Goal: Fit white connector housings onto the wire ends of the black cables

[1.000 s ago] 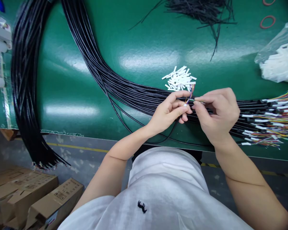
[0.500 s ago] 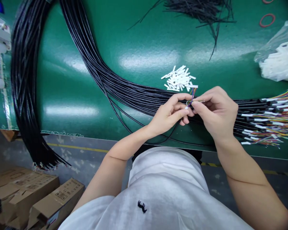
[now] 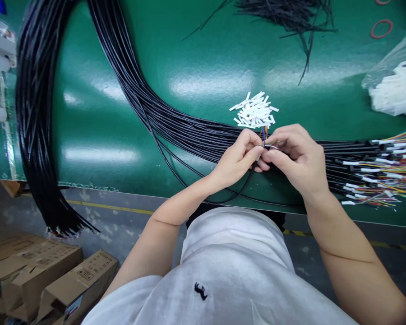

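Between my two hands are the thin coloured wires (image 3: pixel 264 133) at the end of one black cable (image 3: pixel 246 186). My left hand (image 3: pixel 238 158) is closed around that end, thumb and forefinger pinching at the base of the wires. Opposite it, my right hand (image 3: pixel 299 155) pinches a few of the wires, a pale one among them; the fingertips of both hands nearly meet. Purple and yellowish strands stick up away from me. Just beyond the fingers lies a pile of short white sleeves (image 3: pixel 255 110). A thick bundle of black cables (image 3: pixel 189 133) runs beneath my hands.
At right, the bundle ends in many coloured wires with white sleeves (image 3: pixel 385 169). A second black bundle (image 3: pixel 35 113) hangs over the table edge at left. Black strips (image 3: pixel 287 16), a red ring (image 3: pixel 381 29) and a plastic bag of white pieces (image 3: pixel 395 88) lie farther back. Cardboard boxes (image 3: pixel 81 280) stand below.
My right hand has moved slightly left, closer to my left hand. The wires between the fingers have shifted, and a pale wire now lies across toward the right hand.
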`<state>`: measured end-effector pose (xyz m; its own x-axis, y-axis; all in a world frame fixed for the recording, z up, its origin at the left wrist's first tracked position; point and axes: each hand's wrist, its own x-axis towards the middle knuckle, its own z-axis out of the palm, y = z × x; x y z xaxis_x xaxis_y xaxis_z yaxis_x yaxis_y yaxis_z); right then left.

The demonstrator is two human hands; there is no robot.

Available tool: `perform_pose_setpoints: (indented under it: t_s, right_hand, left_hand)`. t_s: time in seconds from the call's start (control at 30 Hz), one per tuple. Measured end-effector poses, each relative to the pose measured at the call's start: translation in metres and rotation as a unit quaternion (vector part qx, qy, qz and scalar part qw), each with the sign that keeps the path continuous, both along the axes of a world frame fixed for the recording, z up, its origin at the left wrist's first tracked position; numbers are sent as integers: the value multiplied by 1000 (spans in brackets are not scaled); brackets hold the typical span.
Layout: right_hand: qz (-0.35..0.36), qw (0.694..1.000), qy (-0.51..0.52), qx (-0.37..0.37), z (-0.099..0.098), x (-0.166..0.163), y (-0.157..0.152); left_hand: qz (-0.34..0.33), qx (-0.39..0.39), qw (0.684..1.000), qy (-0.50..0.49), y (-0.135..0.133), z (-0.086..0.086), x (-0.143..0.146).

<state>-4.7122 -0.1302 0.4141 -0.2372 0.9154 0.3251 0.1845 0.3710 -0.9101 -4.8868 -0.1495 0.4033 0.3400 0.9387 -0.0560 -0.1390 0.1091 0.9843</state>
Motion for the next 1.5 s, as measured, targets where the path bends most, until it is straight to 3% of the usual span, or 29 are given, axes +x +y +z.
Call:
perform_pose_setpoints:
  t_s: [0.17,0.23,0.37,0.47,0.57,0.7,0.77,0.87,0.93,1.07,1.23,1.37,1.5]
  right_hand:
    - [-18,1000,-14,-7,1,1,4]
    - [-16,1000,-1,-22,-2,2,5]
    - [-35,999,30,-26,-12,2,6]
    - [-38,995,78,-52,-13,1,8]
    - [-20,980,163,-116,-8,-1,10]
    - [7,958,223,-180,-2,-1,14]
    - [9,955,224,-193,-3,0,13]
    - [-32,977,182,-105,-7,-1,8]
    - [-51,991,118,-26,-8,-4,3]
    - [-24,999,-4,31,-4,-7,-4]
    - [-8,1000,-11,-21,-3,-7,-3]
    - [-44,997,-46,43,-6,-6,-3]
    - [-55,993,-72,73,-8,-6,-2]
  left_hand:
    - [54,139,982,112,2,-1,-2]
    - [57,110,988,95,3,2,-2]
    - [28,-50,998,-30,3,7,0]
    - [9,-76,994,-82,2,6,1]
    - [-37,-16,997,-68,3,3,0]
    - [-73,147,986,-2,5,-1,-2]
    - [-62,147,987,-19,5,-1,-1]
    - [10,34,997,-74,6,1,-1]
    - [53,8,995,-80,7,1,-1]
    - [100,73,990,-69,12,-1,-5]
    - [162,125,979,-9,15,-5,-9]
    - [209,164,963,39,12,-7,-9]
    - [200,246,946,72,9,-5,-9]
